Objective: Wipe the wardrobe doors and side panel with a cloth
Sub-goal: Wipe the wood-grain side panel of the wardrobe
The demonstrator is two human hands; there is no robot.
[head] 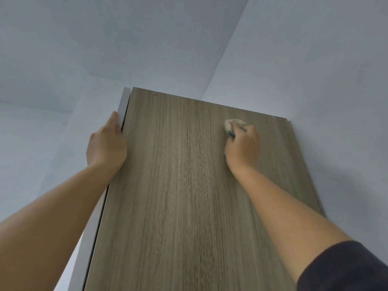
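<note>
1. Right grip (242, 148) is clenched round a bunched pale cloth (231, 124) w/ a teal bit showing, pressing it flat on the wood-grain side panel (178, 185).
2. Cloth pokes out at 12 o'clock from the knuckles, high on the panel's right half, just below the top edge. A screw (273, 117) sits at approx 2 o'clock from it, another screw (155, 93) far over at 10 o'clock.
3. Left grip (107, 145) clasps the white door edge (123, 103) at the panel's 9 o'clock side. Its fingers are mostly hidden round the far face, so it looks like a bracing hold.
4. Panel's long axis runs 6–12 o'clock in view, grain the same way.
5. Key relation, imo: the cloth is already near the top limit, so most of the panel lies toward 6 and 9 o'clock from it. Next stroke prob goes down the grain or across toward the left grip. The right arm is the only one on the cloth.
6. Doors themselves aren't visible, just that edge. Can't tell what's been wiped.
</note>
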